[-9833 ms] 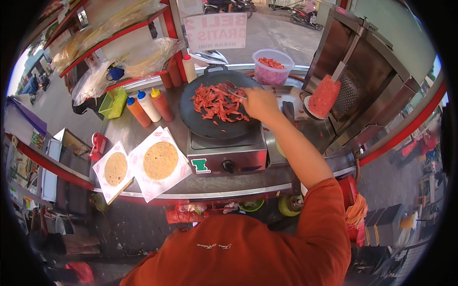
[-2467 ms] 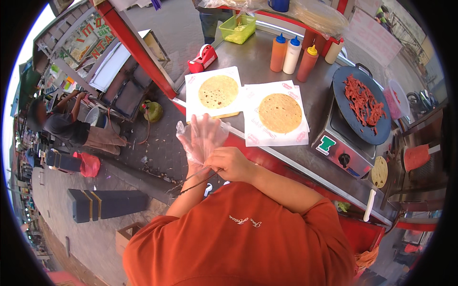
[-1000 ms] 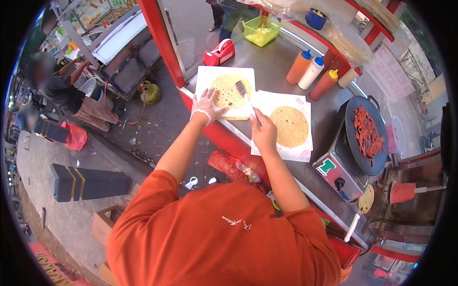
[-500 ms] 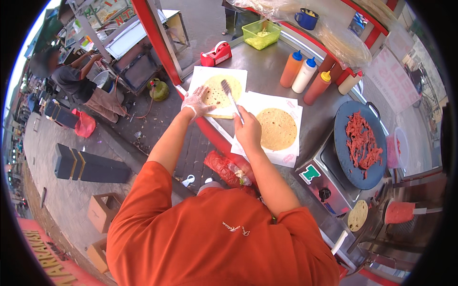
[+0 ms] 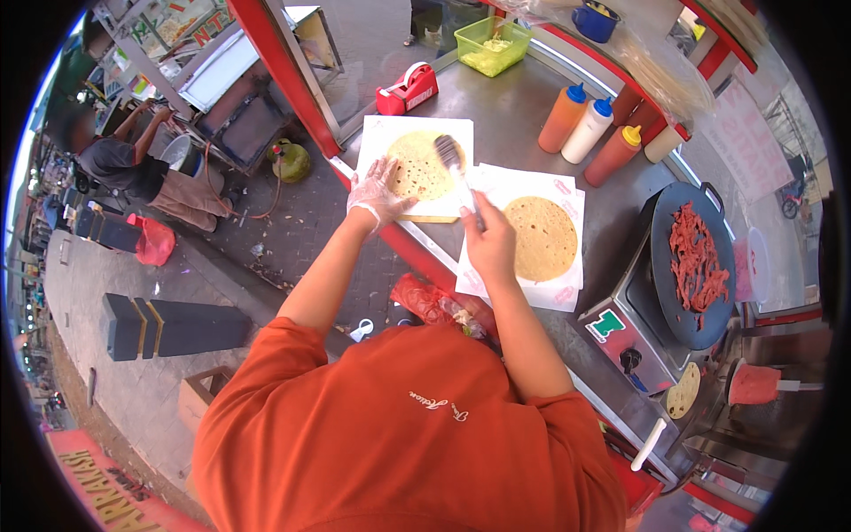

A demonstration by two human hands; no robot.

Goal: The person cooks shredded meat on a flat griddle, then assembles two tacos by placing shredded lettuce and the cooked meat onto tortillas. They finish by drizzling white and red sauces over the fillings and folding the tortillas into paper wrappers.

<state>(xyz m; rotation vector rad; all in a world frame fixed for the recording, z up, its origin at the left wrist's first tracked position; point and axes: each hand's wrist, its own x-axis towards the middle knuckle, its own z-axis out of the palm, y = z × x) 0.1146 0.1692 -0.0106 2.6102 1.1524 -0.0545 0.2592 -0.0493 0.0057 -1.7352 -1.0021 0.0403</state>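
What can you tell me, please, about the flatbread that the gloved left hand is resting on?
The flatbread is a thin, round, pale yellow disc with small brown toasted spots, lying flat and open on a white paper sheet near the counter's front edge. The left hand, in a clear glove, presses its near left edge. The right hand holds a utensil whose dark head rests on the bread's right part. A second flatbread lies apart to its right.

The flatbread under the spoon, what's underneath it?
The flatbread lies on a white paper sheet, which rests on the steel counter. The gloved left hand covers its near edge; whatever lies directly beneath the bread is hidden.
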